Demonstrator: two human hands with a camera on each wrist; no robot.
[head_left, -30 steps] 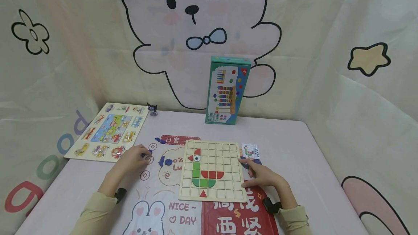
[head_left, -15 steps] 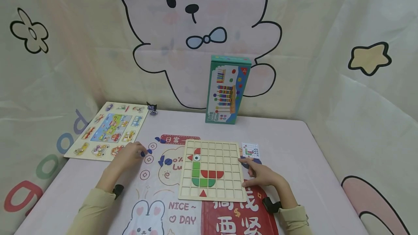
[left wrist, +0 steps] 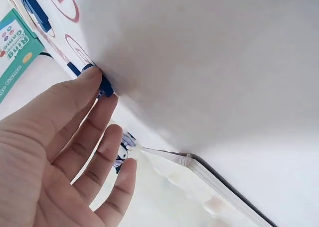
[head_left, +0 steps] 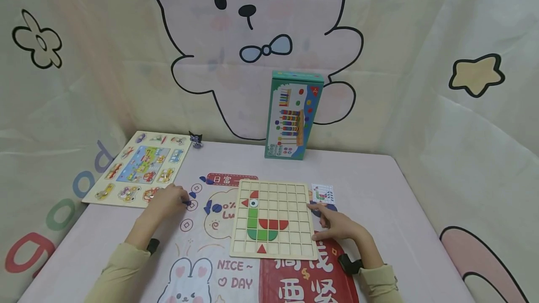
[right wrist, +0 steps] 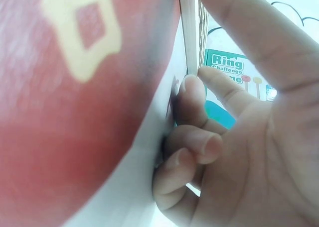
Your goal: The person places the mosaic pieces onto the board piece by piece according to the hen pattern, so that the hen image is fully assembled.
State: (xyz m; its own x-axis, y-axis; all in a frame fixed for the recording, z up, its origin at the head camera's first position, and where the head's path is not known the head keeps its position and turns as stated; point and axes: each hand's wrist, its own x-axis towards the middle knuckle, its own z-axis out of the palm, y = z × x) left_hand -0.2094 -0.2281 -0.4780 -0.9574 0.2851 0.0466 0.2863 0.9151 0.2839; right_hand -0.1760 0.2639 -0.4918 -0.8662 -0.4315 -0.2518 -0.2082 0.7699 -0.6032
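Left wrist view: at upper left, a small blue piece (left wrist: 106, 85) is pinched between the thumb and nearest fingertips of the left hand (left wrist: 47, 152); its outer fingers are held apart. Head view: at centre left, that hand has been drawn slightly leftward over the last second, and a second blue piece (head_left: 192, 195) is left more exposed. At lower centre, the grid board (head_left: 296, 249) is unchanged, so nothing seems to have been added to its red-and-green bird (head_left: 263, 235). Right wrist view: at upper centre, the board's edge is touched by the right hand (right wrist: 244, 152), thumb and forefinger spread, remaining fingers bent.
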